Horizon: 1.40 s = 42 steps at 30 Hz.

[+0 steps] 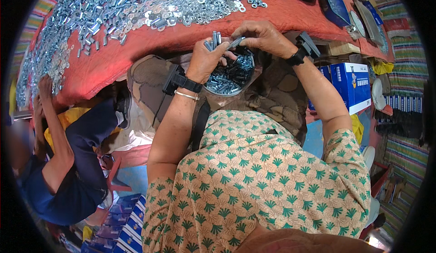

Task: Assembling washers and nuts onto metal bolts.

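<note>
My left hand (205, 61) is closed around several short silvery metal tubes (215, 38), whose ends stick up above the fingers. Close to it, my right hand (262, 37) pinches another slim metal tube (236, 43) between thumb and fingers. The fingertips of both hands nearly meet. Just beneath them, a round bowl (223, 94) rests between my knees, filled with dark and silvery bolts (229, 76). The hands partly cover its far left side. A black strap with a small device is on each wrist.
A table with a red cloth (150, 41) bears heaps of metal tubes (122, 0), washers (188, 19) and nuts. At the left, another person's hand (45, 87) reaches the pile. Blue-and-white boxes (349, 85) stand at right, more boxes (129, 225) at lower left. A blue tray (335, 5) lies far right.
</note>
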Each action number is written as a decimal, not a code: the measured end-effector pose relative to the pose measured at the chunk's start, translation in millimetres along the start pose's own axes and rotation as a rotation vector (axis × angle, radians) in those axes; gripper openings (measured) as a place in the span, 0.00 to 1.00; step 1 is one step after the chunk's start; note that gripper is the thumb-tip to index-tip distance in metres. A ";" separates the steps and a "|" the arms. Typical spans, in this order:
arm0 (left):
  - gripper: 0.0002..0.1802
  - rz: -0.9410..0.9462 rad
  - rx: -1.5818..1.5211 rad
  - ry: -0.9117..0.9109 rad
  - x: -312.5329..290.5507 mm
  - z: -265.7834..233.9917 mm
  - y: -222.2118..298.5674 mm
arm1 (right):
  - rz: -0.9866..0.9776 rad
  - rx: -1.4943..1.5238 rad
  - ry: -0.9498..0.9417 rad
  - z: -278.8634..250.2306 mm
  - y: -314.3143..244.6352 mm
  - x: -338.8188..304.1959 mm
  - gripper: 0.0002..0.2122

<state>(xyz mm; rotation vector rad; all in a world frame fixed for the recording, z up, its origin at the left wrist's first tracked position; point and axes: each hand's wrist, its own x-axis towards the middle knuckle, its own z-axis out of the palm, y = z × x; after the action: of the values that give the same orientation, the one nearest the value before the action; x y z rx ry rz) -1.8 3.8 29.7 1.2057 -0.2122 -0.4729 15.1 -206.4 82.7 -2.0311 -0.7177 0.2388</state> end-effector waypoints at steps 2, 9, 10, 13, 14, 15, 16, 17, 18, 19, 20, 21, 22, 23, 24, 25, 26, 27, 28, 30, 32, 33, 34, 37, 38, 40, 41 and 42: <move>0.11 0.010 -0.024 -0.005 1.7 1.6 -2.4 | -0.032 0.025 -0.017 6.5 1.5 -1.0 0.13; 0.13 -0.067 -0.132 0.031 8.7 0.1 -8.8 | 0.009 0.054 0.102 11.8 11.2 5.9 0.16; 0.14 -0.079 -0.167 0.049 9.8 -0.5 -8.9 | 0.075 0.258 0.116 5.6 13.9 11.6 0.16; 0.15 -0.073 -0.288 0.076 11.4 3.0 -9.4 | 0.113 -0.312 0.435 -23.8 38.4 29.5 0.11; 0.15 -0.072 -0.354 0.097 11.5 4.3 -8.7 | 0.011 -0.513 0.555 -26.8 55.6 34.3 0.11; 0.15 -0.069 -0.399 0.102 12.3 2.5 -11.6 | 0.010 -0.514 0.554 -26.8 59.6 38.4 0.11; 0.15 -0.067 -0.400 0.102 13.4 1.6 -14.1 | -0.003 -0.673 0.531 -26.3 63.4 42.0 0.11; 0.15 -0.044 -0.451 0.103 14.7 1.3 -16.6 | -0.016 -0.832 0.506 -25.7 66.8 43.6 0.11; 0.15 -0.022 -0.502 0.106 16.7 1.8 -17.4 | -0.017 -0.833 0.504 -25.3 68.2 44.1 0.11; 0.15 -0.021 -0.504 0.107 18.7 2.1 -18.0 | -0.004 -0.766 0.514 -25.1 69.4 44.1 0.11; 0.15 -0.025 -0.510 0.115 20.7 2.6 -18.5 | 0.009 -0.699 0.525 -25.3 70.5 43.8 0.11; 0.16 -0.029 -0.517 0.124 20.3 3.1 -19.1 | 0.009 -0.700 0.523 -24.0 69.9 42.4 0.11; 0.16 -0.031 -0.518 0.124 20.2 3.3 -19.9 | 0.027 -0.632 0.567 -23.0 69.4 40.6 0.10; 0.16 -0.031 -0.517 0.120 20.5 3.7 -21.1 | 0.045 -0.563 0.611 -21.9 68.8 38.2 0.09; 0.16 -0.029 -0.515 0.118 21.5 3.5 -21.8 | 0.044 -0.564 0.609 -18.8 59.5 36.4 0.09; 0.16 -0.027 -0.517 0.121 22.3 2.9 -22.9 | 0.103 -0.320 0.562 -12.2 42.9 34.7 0.08; 0.16 -0.030 -0.504 0.109 23.2 3.1 -24.2 | 0.160 -0.076 0.511 -6.7 32.8 33.6 0.07; 0.15 -0.037 -0.488 0.090 23.8 5.3 -23.6 | 0.114 -0.103 0.455 -2.2 31.5 30.6 0.05; 0.15 -0.039 -0.487 0.087 23.7 6.9 -22.9 | 0.081 -0.029 0.403 3.8 29.0 26.8 0.05; 0.15 -0.040 -0.467 0.060 22.8 9.2 -21.3 | 0.090 -0.095 0.458 14.9 17.0 21.0 0.04; 0.15 -0.036 -0.474 0.064 22.5 9.0 -24.3 | -0.001 -0.298 0.481 17.7 11.3 18.9 0.04; 0.15 -0.032 -0.479 0.065 22.6 9.5 -24.6 | -0.092 -0.502 0.503 18.0 10.2 18.3 0.04; 0.15 -0.033 -0.479 0.064 22.6 10.1 -24.9 | -0.091 -0.502 0.504 19.8 12.1 17.5 0.04; 0.14 -0.014 -0.490 0.094 22.9 10.6 -25.7 | -0.302 -0.603 0.473 28.4 18.8 16.5 0.05; 0.14 0.009 -0.472 0.105 23.7 10.1 -26.3 | -0.302 -0.603 0.472 26.4 19.8 18.7 0.05; 0.14 0.032 -0.453 0.117 23.0 10.2 -26.7 | -0.173 -0.556 0.586 15.7 27.2 27.8 0.05; 0.14 0.036 -0.446 0.130 22.4 10.4 -26.3 | -0.100 -0.643 0.620 9.0 42.7 33.2 0.06; 0.14 0.041 -0.439 0.145 22.5 10.1 -25.6 | -0.100 -0.644 0.620 5.1 45.2 38.2 0.06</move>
<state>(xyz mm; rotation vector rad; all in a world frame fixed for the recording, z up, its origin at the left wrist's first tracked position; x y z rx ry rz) 8.0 -22.1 7.4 0.7998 -0.0056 -0.3703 61.7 -198.4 46.6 -2.4601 -0.5256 -0.7433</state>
